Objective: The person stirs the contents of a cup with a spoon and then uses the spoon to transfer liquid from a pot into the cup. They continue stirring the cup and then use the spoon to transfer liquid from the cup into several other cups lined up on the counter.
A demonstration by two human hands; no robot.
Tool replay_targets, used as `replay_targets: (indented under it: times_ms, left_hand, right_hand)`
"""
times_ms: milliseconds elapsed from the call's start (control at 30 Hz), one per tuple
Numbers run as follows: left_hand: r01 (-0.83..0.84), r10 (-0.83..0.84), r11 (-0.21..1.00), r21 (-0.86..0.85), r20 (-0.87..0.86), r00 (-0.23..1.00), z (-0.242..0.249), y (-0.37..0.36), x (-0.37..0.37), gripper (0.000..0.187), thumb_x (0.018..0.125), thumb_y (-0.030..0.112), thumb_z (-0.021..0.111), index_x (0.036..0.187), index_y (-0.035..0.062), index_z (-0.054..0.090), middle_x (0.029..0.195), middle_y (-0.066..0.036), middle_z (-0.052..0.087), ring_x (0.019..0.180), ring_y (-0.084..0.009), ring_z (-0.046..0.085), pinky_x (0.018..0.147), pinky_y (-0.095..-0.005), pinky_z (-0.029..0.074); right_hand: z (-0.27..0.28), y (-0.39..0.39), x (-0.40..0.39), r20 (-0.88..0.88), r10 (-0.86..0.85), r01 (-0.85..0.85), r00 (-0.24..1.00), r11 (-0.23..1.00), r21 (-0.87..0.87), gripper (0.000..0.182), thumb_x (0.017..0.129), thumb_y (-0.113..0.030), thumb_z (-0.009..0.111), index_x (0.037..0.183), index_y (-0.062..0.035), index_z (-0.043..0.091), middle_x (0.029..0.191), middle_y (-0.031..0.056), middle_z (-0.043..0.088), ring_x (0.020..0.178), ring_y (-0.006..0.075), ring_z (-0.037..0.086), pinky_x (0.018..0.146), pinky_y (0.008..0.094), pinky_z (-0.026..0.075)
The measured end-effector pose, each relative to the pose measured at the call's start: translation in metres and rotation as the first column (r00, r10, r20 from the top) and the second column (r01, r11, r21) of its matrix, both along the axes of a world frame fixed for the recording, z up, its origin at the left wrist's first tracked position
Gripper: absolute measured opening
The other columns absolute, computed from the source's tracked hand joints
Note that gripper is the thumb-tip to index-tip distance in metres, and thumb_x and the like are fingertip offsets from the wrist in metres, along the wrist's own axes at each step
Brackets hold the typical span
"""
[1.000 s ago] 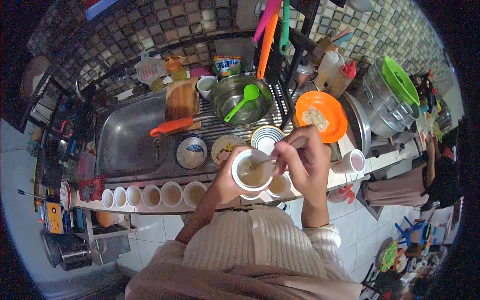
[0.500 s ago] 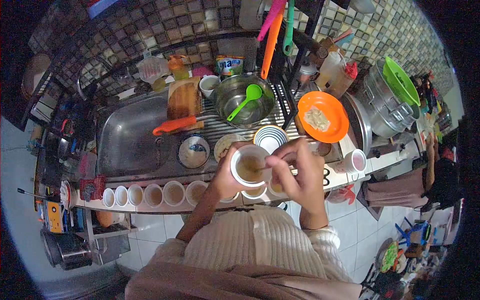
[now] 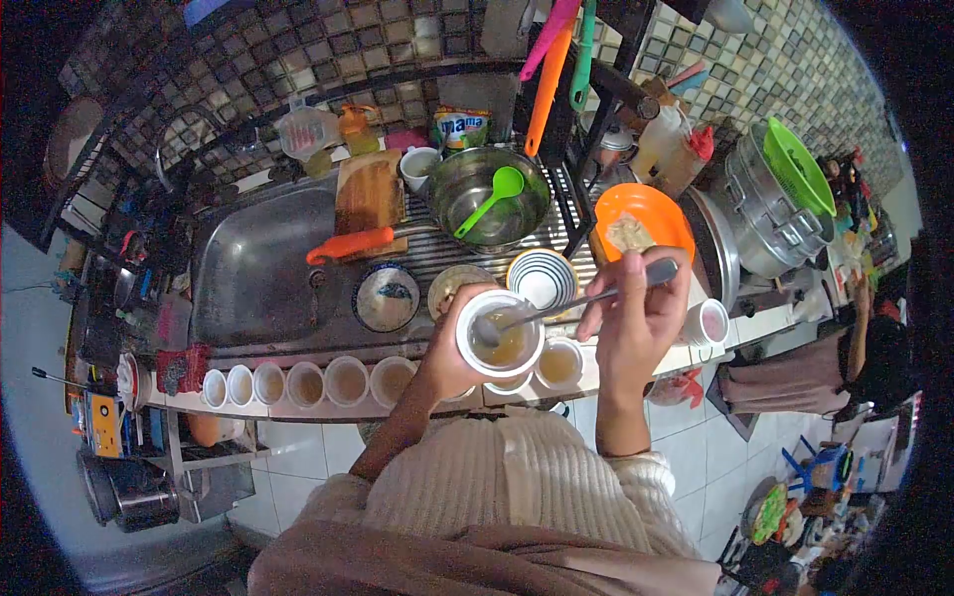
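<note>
My left hand (image 3: 452, 350) is wrapped round a white cup (image 3: 476, 364) that holds a cloudy yellowish liquid. A metal spoon (image 3: 586, 300) slants into this cup, its bowl in the liquid, and my right hand (image 3: 637, 316) grips its handle. Below the right hand's fingers, another cup (image 3: 560, 365) with yellowish contents stands on the counter edge. Several similar cups (image 3: 347, 381) form a row to the left. Just behind the held cup are a white bowl with blue rings (image 3: 542, 281) and a small plate (image 3: 460, 286) with pale pieces, partly covered.
A steel pan (image 3: 489, 206) with a green ladle (image 3: 502, 195) sits on the drainer beside the sink (image 3: 260, 263). An orange plate (image 3: 668, 215) with pale food lies behind my right hand. Stacked steamers (image 3: 773, 223) stand at right. A person (image 3: 795, 372) is at the far right.
My right hand has moved right and up from the cup's rim, and the spoon now lies at a lower slant with its handle showing. The held cup has shifted slightly left.
</note>
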State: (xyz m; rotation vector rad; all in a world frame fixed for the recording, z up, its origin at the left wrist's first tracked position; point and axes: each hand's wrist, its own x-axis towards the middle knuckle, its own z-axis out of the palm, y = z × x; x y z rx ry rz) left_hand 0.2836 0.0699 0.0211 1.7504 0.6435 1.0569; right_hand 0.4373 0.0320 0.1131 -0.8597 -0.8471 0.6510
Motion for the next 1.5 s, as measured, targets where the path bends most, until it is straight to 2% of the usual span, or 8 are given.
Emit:
replay_targets:
  times_ms: [200, 300, 400, 567, 633, 1067, 1267, 1500]
  left_hand:
    - [-0.004, 0.005, 0.998, 0.063, -0.019, 1.0, 0.001, -0.001, 0.0, 0.078, 0.051, 0.009, 0.082, 0.115, 0.0037, 0.037, 0.109, -0.009, 0.048, 0.103, -0.0179, 0.047, 0.089, -0.0308, 0.037]
    - [0.005, -0.007, 0.999, -0.035, -0.034, 0.999, -0.002, 0.0, 0.0, 0.087, 0.044, 0.013, 0.086, 0.115, 0.0047, 0.036, 0.106, -0.007, 0.05, 0.101, -0.017, 0.049, 0.089, -0.0315, 0.039]
    - [0.035, -0.035, 0.999, -0.027, -0.005, 0.999, -0.001, 0.0, 0.0, 0.077, 0.052, 0.009, 0.082, 0.116, 0.0042, 0.037, 0.109, -0.009, 0.049, 0.103, -0.0175, 0.049, 0.089, -0.0307, 0.038]
    - [0.02, -0.021, 0.999, -0.038, -0.029, 0.999, 0.001, 0.0, 0.0, 0.077, 0.054, 0.009, 0.081, 0.116, 0.0048, 0.036, 0.108, -0.008, 0.049, 0.103, -0.0168, 0.049, 0.089, -0.0311, 0.039]
    - [0.027, -0.027, 0.997, -0.065, 0.002, 1.0, 0.0, -0.001, 0.002, 0.076, 0.054, 0.009, 0.081, 0.115, 0.0048, 0.037, 0.108, -0.009, 0.049, 0.103, -0.0167, 0.049, 0.088, -0.0309, 0.039]
    - [-0.044, 0.045, 0.998, 0.043, -0.026, 0.999, 0.003, 0.004, 0.004, 0.073, 0.053, 0.014, 0.083, 0.111, 0.0042, 0.039, 0.103, -0.008, 0.05, 0.097, -0.0169, 0.051, 0.084, -0.0304, 0.04]
    - [-0.014, 0.014, 1.0, -0.013, 0.014, 1.0, -0.001, 0.005, 0.006, 0.073, 0.053, 0.015, 0.083, 0.11, 0.004, 0.04, 0.103, -0.009, 0.05, 0.099, -0.0178, 0.049, 0.086, -0.0296, 0.039]
    - [0.002, -0.005, 0.998, -0.063, -0.038, 0.999, -0.009, 0.004, 0.01, 0.074, 0.053, 0.017, 0.082, 0.112, 0.0045, 0.04, 0.102, -0.009, 0.053, 0.097, -0.0184, 0.052, 0.084, -0.0305, 0.041]
  right_hand:
    - [-0.012, -0.012, 0.009, -0.019, -0.094, 0.096, 0.995, 0.983, 0.156, 0.013, 0.087, -0.007, 0.045, 0.089, -0.0033, 0.033, 0.063, 0.0122, 0.052, 0.045, 0.0118, 0.048, 0.032, 0.02, 0.039]
    - [-0.02, -0.013, 0.008, 0.24, -0.066, 0.021, 0.969, 0.983, 0.185, 0.012, 0.082, -0.003, 0.052, 0.085, -0.0007, 0.04, 0.063, 0.0099, 0.055, 0.044, 0.0101, 0.049, 0.037, 0.0198, 0.038]
    - [-0.028, -0.006, 0.007, 0.453, -0.078, 0.009, 0.888, 0.988, 0.153, 0.01, 0.081, -0.003, 0.055, 0.081, -0.0009, 0.045, 0.061, 0.0073, 0.056, 0.044, 0.0082, 0.049, 0.039, 0.0195, 0.037]
    - [-0.027, -0.004, 0.004, 0.321, -0.012, 0.005, 0.947, 1.0, 0.02, 0.012, 0.082, -0.005, 0.055, 0.081, -0.0014, 0.043, 0.058, 0.0058, 0.055, 0.04, 0.0077, 0.048, 0.037, 0.0188, 0.035]
    - [-0.018, -0.003, 0.002, 0.039, 0.06, -0.056, 0.997, 0.993, -0.101, 0.012, 0.085, -0.007, 0.05, 0.086, -0.0033, 0.038, 0.057, 0.007, 0.053, 0.036, 0.0084, 0.045, 0.032, 0.0193, 0.032]
    - [-0.046, 0.008, 0.023, -0.303, -0.075, 0.042, 0.95, 0.993, -0.114, 0.011, 0.09, -0.017, 0.043, 0.091, -0.0085, 0.036, 0.061, 0.007, 0.049, 0.032, 0.0095, 0.038, 0.028, 0.0198, 0.027]
    - [-0.042, 0.0, 0.028, -0.331, -0.157, 0.118, 0.931, 0.984, -0.135, 0.012, 0.088, -0.018, 0.046, 0.091, -0.0111, 0.037, 0.062, 0.0054, 0.048, 0.033, 0.0089, 0.036, 0.028, 0.0187, 0.028]
    - [-0.026, -0.02, 0.007, -0.103, -0.093, 0.09, 0.99, 0.995, -0.031, 0.01, 0.088, -0.006, 0.043, 0.089, -0.0047, 0.033, 0.063, 0.0132, 0.053, 0.037, 0.0135, 0.046, 0.032, 0.0209, 0.037]
